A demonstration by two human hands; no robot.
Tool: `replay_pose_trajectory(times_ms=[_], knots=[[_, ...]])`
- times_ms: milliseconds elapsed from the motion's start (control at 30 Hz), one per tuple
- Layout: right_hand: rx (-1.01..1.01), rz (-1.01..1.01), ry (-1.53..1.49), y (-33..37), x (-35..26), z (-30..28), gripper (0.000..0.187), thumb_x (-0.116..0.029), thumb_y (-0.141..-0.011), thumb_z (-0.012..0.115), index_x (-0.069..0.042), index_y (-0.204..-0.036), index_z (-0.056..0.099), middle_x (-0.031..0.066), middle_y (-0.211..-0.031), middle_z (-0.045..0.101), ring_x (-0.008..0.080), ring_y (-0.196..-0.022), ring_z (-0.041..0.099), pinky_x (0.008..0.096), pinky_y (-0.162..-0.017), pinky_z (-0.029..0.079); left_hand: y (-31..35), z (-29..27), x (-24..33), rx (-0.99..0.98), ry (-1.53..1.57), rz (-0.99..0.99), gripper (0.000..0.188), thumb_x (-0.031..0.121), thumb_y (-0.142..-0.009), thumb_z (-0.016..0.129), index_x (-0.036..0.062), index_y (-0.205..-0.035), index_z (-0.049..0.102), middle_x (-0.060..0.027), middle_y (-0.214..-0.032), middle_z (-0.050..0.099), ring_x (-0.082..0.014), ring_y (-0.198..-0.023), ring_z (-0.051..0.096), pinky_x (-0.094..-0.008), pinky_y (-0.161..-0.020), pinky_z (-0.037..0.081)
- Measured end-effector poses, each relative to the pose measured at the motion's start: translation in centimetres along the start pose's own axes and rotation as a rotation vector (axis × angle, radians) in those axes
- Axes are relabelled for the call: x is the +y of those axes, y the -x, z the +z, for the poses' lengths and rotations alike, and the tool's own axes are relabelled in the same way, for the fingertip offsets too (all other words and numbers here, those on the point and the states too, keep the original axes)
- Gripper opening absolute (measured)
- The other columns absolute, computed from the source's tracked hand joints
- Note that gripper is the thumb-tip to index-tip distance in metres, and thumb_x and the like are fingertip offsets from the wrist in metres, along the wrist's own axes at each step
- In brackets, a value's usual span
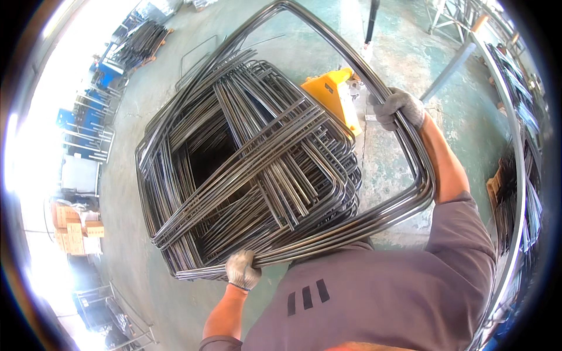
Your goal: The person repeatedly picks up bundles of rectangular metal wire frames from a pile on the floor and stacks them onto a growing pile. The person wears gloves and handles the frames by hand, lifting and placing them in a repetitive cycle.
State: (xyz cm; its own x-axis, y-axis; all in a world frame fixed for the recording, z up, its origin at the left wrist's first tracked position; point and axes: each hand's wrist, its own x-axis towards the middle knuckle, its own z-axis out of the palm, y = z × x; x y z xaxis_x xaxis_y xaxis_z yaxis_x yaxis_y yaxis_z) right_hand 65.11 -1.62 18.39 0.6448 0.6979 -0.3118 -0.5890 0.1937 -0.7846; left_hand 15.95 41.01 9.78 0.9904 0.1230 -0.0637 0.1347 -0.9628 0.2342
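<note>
My left hand, in a pale work glove, is closed around the near side of a bundle of bent metal tubes. My right hand, in a grey glove, grips the same bundle higher up on its right side. The tubes lie side by side and curve at rounded corners into a large frame shape. Below and to the left, a big pile of similar dark bent tubes is stacked crosswise, with a dark gap in its middle. The bundle's left end overlaps the pile; whether it rests there I cannot tell.
Beyond the pile stands a yellow pallet jack. Cardboard boxes and blue racks with protruding bars line the left. Dark metal parts lie on a pallet at the far left. A metal rack holding long pieces runs along the right.
</note>
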Motion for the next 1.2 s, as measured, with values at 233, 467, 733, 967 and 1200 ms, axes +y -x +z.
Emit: replay_pose_trajectory(times_ms=[233, 467, 733, 967, 1200], knots=[[0.159, -0.285, 0.061, 18.7, 3.7, 8.1, 0.049, -0.003, -0.074, 0.069, 0.005, -0.122, 0.061, 0.0032, -0.075, 0.057, 0.0117, -0.052, 0.05, 0.0287, -0.045, 0.038, 7.1, -2.4, -1.3, 0.095, 0.036, 0.207, 0.022, 0.005, -0.066, 0.074, 0.0104, -0.084, 0.062, -0.0139, -0.079, 0.064, -0.0428, -0.075, 0.063, -0.0555, -0.067, 0.048], [0.166, -0.519, 0.093, 36.0, 7.3, 11.7, 0.048, -0.008, -0.08, 0.075, 0.004, -0.126, 0.063, -0.0028, -0.079, 0.055, 0.008, -0.059, 0.05, 0.026, -0.048, 0.041, 10.2, -5.4, 0.9, 0.269, 0.028, 0.491, 0.03, 0.017, -0.065, 0.088, 0.0119, -0.079, 0.062, -0.0111, -0.075, 0.062, -0.0365, -0.071, 0.062, -0.0497, -0.066, 0.047], [0.408, -0.739, 0.142, 58.4, 13.5, 14.2, 0.047, -0.008, -0.083, 0.077, 0.0, -0.127, 0.064, -0.0051, -0.079, 0.053, 0.0057, -0.06, 0.046, 0.0271, -0.049, 0.037, 7.3, -6.1, 8.8, 0.321, -0.043, 0.841, 0.023, 0.01, -0.07, 0.078, 0.0119, -0.079, 0.057, -0.0105, -0.074, 0.057, -0.0359, -0.07, 0.06, -0.0484, -0.066, 0.046], [0.816, -0.978, 0.172, 78.2, 22.1, 19.3, 0.06, -0.019, -0.084, 0.077, 0.004, -0.137, 0.062, -0.0037, -0.081, 0.052, 0.007, -0.056, 0.046, 0.0259, -0.046, 0.037, 1.1, -3.5, 23.5, 0.236, 0.142, 1.257, 0.023, 0.008, -0.071, 0.077, 0.0093, -0.09, 0.064, -0.014, -0.082, 0.063, -0.0388, -0.079, 0.064, -0.049, -0.073, 0.05], [1.385, -1.096, 0.05, 88.0, 30.6, 27.1, 0.058, -0.017, -0.086, 0.073, 0.007, -0.136, 0.059, 0.0021, -0.089, 0.058, 0.0089, -0.063, 0.05, 0.026, -0.049, 0.041, -3.1, 3.9, 41.7, 0.145, 0.287, 1.59, 0.019, 0.007, -0.075, 0.072, 0.01, -0.093, 0.066, -0.0165, -0.089, 0.065, -0.0415, -0.088, 0.066, -0.0513, -0.079, 0.053]])
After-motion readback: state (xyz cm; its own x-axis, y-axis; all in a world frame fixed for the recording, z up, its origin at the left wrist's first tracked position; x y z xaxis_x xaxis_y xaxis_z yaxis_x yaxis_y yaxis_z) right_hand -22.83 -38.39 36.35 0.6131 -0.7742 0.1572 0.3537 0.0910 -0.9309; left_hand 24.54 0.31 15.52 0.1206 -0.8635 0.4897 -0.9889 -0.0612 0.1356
